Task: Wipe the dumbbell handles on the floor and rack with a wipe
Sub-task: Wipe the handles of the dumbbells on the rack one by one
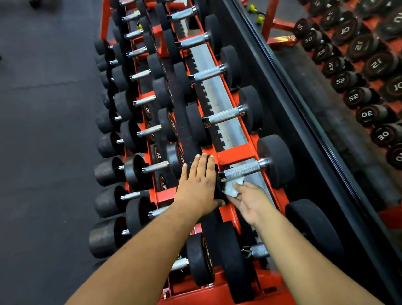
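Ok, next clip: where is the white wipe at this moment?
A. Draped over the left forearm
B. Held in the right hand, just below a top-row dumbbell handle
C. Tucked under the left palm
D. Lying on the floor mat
B: the right hand pinches the wipe just beneath the knurled handle, while the left hand lies flat against that dumbbell's near weight head.

Both bare forearms reach forward and down. The left hand (198, 185) lies flat, palm down, fingers straight and together. The right hand (249, 200) sits just beside it, palm turned up, fingers loosely curled, fingertips pinching.
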A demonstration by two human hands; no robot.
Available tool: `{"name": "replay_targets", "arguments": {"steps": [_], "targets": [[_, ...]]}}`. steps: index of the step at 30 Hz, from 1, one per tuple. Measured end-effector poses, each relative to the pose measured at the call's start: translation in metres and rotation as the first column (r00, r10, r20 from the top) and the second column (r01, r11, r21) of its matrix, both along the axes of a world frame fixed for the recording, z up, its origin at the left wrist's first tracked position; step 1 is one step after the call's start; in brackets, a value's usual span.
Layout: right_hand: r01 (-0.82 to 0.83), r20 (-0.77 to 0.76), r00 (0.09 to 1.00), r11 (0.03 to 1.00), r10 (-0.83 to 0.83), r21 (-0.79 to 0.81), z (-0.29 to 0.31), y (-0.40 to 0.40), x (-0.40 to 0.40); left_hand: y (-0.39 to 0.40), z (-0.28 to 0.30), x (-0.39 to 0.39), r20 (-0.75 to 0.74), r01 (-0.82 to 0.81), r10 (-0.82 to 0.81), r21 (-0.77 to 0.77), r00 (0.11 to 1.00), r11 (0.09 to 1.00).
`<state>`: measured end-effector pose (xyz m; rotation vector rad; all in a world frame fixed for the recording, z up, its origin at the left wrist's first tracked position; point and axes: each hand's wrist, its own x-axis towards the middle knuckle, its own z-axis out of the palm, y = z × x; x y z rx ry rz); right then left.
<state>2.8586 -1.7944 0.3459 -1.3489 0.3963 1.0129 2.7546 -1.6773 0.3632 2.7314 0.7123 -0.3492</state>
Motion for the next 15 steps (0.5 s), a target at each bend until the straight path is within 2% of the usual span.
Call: {"name": "replay_targets", "arguments": {"steps": [2,3,4,5,6,7,8,9,10,11,12,13,15], "targets": [[-0.071,0.140,0.987,0.995,0.080,-0.066,0.010,-0.008,-0.002,0.001,0.000,0.000,-0.001,0.002,-0.002,-0.011,1.000,1.000],[-0.113,0.299,0.943,0.986,0.145,-0.121,0.015,-0.010,-0.001,0.001,0.000,0.001,0.002,0.000,0.000,-0.019,1.000,1.000],[-0.150,0.501,0.827,0.959,0.256,-0.241,0.018,-0.010,0.003,0.002,0.000,0.000,0.003,-0.004,0.004,-0.025,1.000,1.000],[-0.134,0.683,0.606,0.899,0.407,-0.417,0.024,-0.011,0.009,0.001,0.000,0.000,0.003,-0.005,0.005,-0.029,1.000,1.000],[-0.069,0.776,0.362,0.845,0.516,-0.530,0.027,-0.009,0.016,0.001,0.000,0.000,0.000,-0.008,0.008,-0.030,1.000,1.000],[-0.045,0.796,0.168,0.811,0.582,-0.583,0.028,-0.006,0.020,0.001,0.000,0.000,-0.003,-0.009,0.008,-0.029,1.000,1.000],[-0.092,0.752,0.005,0.749,0.660,-0.657,0.025,-0.003,0.023,0.001,0.001,0.000,-0.003,-0.008,0.008,-0.029,1.000,1.000],[-0.155,0.643,-0.148,0.625,0.751,-0.765,0.019,0.002,0.021,0.001,0.002,0.000,-0.002,-0.009,0.009,-0.033,1.000,0.999],[-0.155,0.482,-0.308,0.456,0.821,-0.876,0.009,0.004,0.017,0.001,0.004,0.000,0.001,-0.011,0.011,-0.040,1.000,0.999],[-0.088,0.331,-0.440,0.327,0.835,-0.941,-0.006,0.003,0.014,0.002,0.005,0.001,0.001,-0.013,0.013,-0.053,1.000,0.998],[-0.013,0.240,-0.512,0.272,0.825,-0.962,-0.016,-0.002,0.015,0.002,0.006,0.001,-0.002,-0.015,0.015,-0.067,1.000,0.998],[0.032,0.237,-0.493,0.289,0.837,-0.957,-0.019,-0.006,0.019,0.002,0.006,0.000,-0.006,-0.019,0.019,-0.074,1.000,0.997],[0.141,0.316,-0.350,0.383,0.882,-0.913,-0.017,-0.015,0.028,0.004,0.007,0.001,-0.026,-0.020,0.018,-0.081,1.000,0.996]]}}
